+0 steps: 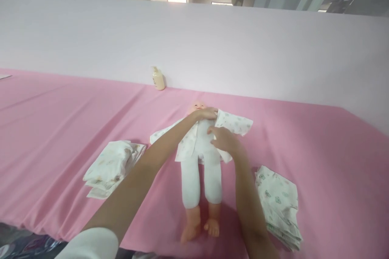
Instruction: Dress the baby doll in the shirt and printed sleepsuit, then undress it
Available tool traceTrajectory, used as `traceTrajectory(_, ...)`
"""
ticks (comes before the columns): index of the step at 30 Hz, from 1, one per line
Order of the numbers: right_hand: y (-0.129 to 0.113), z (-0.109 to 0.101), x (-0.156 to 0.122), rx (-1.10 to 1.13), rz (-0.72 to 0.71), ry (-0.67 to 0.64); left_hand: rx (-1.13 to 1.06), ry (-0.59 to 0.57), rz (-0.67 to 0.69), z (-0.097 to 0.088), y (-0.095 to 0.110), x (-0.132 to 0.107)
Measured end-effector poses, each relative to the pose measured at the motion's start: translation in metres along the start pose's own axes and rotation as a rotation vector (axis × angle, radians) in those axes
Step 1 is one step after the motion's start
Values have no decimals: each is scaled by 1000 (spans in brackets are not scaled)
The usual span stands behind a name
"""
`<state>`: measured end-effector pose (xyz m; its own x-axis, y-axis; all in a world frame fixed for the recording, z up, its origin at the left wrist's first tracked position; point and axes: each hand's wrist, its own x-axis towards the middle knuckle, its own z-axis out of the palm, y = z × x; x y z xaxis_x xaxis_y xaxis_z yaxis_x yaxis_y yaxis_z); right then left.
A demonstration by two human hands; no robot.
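A baby doll (pixel 201 170) lies on its back on the pink table cover (pixel 60 121), feet toward me, in white leggings and an open patterned shirt (pixel 234 123). My left hand (pixel 206 113) reaches across to the doll's neck and pinches the shirt's collar edge. My right hand (pixel 223 138) rests on the doll's chest, fingers curled on the shirt's right front flap. The doll's head is mostly hidden behind my left hand.
A folded stack of patterned cloths (pixel 114 168) lies left of the doll, another folded pile (pixel 279 206) to its right near the table's front edge. A small cream bottle (pixel 158 79) stands at the back against the pale partition wall (pixel 194 44).
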<state>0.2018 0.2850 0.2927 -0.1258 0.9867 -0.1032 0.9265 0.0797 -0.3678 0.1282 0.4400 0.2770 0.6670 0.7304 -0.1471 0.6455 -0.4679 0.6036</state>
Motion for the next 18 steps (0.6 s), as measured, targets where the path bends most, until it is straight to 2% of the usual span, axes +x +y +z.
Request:
traceTrajectory(3,-15,7,0,-45,-122,-114,-234,-88,-68,-14,-6,-10)
traceTrajectory(5,-23,12,1,-97,-158,-151,-288,-141,-82,-9,-5,-15)
traceTrajectory(7,-29,16,1,-141,-174,-171,-159,-154,-35,4,0,-17)
traceTrajectory(11,-36,16,-2,-204,-201,-144,362,-38,72,24,9,-11)
traceTrajectory(13,-38,14,-6,-236,-202,-113,472,-3,53,22,10,-6)
traceTrajectory(18,-38,9,-11,-284,-174,-50,581,62,-64,3,11,-5)
